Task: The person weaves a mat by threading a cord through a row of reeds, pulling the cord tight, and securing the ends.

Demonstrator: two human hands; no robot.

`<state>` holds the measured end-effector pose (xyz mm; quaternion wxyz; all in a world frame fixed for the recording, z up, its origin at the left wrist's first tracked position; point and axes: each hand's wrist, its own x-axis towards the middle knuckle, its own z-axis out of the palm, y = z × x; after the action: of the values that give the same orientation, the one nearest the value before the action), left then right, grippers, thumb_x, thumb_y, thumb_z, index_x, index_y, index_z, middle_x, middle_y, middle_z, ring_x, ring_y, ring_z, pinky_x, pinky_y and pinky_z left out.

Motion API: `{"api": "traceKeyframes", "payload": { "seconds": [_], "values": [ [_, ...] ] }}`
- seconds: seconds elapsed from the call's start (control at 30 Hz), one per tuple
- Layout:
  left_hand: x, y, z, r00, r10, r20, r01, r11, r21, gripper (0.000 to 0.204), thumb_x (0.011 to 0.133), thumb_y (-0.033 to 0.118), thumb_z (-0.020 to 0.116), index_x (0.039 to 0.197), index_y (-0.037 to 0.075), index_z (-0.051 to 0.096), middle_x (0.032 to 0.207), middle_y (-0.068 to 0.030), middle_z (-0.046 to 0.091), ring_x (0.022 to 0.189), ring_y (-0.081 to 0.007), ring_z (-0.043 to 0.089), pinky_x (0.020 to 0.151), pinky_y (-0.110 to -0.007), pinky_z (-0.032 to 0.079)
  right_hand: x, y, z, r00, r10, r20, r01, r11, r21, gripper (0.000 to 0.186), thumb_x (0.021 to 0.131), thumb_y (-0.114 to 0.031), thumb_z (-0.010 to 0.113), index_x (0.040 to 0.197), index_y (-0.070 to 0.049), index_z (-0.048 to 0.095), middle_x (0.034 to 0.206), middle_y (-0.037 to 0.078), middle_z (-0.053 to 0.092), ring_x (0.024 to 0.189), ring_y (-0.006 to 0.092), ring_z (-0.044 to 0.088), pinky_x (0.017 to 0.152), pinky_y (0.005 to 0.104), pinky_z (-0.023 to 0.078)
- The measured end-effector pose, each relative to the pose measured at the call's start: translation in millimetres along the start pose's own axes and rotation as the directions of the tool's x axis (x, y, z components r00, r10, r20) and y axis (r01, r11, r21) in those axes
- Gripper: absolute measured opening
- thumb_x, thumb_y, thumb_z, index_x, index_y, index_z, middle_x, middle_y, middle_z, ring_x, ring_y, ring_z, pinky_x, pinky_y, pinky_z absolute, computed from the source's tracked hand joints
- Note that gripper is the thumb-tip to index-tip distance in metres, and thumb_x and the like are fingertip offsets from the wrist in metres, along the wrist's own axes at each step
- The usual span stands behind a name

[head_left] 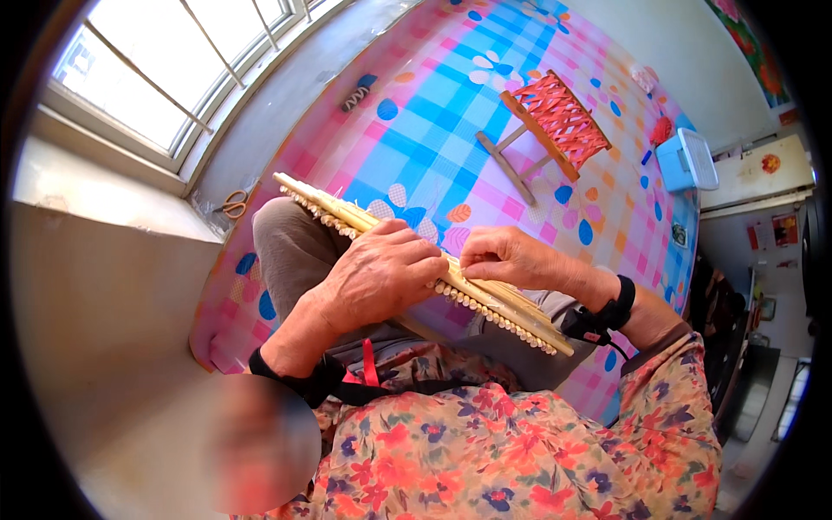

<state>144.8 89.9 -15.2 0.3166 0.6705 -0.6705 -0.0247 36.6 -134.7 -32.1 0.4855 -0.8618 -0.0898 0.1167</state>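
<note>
A narrow bundle of pale yellow stalks (511, 301) slants across my lap, its row of round cut ends showing along the near edge. My left hand (386, 267) grips it around the middle, fingers curled over the top. Just to the right, my right hand (511, 258) is closed in a pinch against the stalks' upper side. Whatever sits between those fingertips is too small to make out. Some thin loose fibres stick up from the bundle left of my left hand.
A stool with a red woven seat (559, 126) lies tipped on the checked, flowered sheet (433, 121). Orange-handled scissors (234, 204) rest near the window ledge at left. A light-blue plastic box (680, 163) stands at far right. A barred window (147, 78) is upper left.
</note>
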Motion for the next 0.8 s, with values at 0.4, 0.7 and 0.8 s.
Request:
{"api": "traceKeyframes", "payload": {
  "seconds": [0.4, 0.7, 0.8],
  "values": [
    [6.7, -11.6, -1.8, 0.992, -0.005, 0.126, 0.003, 1.0, 0.02, 0.028, 0.076, 0.021, 0.072, 0.099, 0.007, 0.061, 0.096, -0.0035, 0.065, 0.091, -0.0212, 0.062, 0.086, -0.038, 0.045, 18.0, -11.5, -33.9, 0.898, 0.299, -0.324, -0.201, 0.932, 0.302, 0.014, 0.093, -0.014, 0.061, 0.087, -0.002, 0.06, 0.081, 0.006, 0.065, 0.071, 0.0181, 0.066, 0.063, 0.0288, 0.053],
    [7.2, 9.8, -4.4, 0.965, -0.029, 0.262, -0.021, 0.983, 0.183, 0.021, 0.075, 0.015, 0.067, 0.091, 0.008, 0.055, 0.086, -0.0039, 0.061, 0.088, -0.0205, 0.063, 0.086, -0.037, 0.046, 31.8, -26.2, -32.0, 0.944, 0.301, -0.138, 0.023, 0.358, 0.933, 0.015, 0.099, -0.017, 0.051, 0.101, -0.002, 0.055, 0.084, 0.009, 0.064, 0.079, 0.0225, 0.069, 0.071, 0.0408, 0.06],
    [5.1, 8.1, -1.4, 0.987, -0.038, 0.154, 0.027, 0.997, 0.069, 0.029, 0.07, 0.014, 0.071, 0.096, 0.008, 0.058, 0.091, -0.0036, 0.063, 0.088, -0.0212, 0.063, 0.083, -0.036, 0.047, 35.1, -36.8, -25.7, 0.955, 0.29, -0.067, -0.007, 0.248, 0.969, 0.013, 0.1, -0.016, 0.051, 0.103, -0.005, 0.056, 0.076, 0.006, 0.061, 0.062, 0.0161, 0.058, 0.064, 0.0356, 0.055]
  ]
}}
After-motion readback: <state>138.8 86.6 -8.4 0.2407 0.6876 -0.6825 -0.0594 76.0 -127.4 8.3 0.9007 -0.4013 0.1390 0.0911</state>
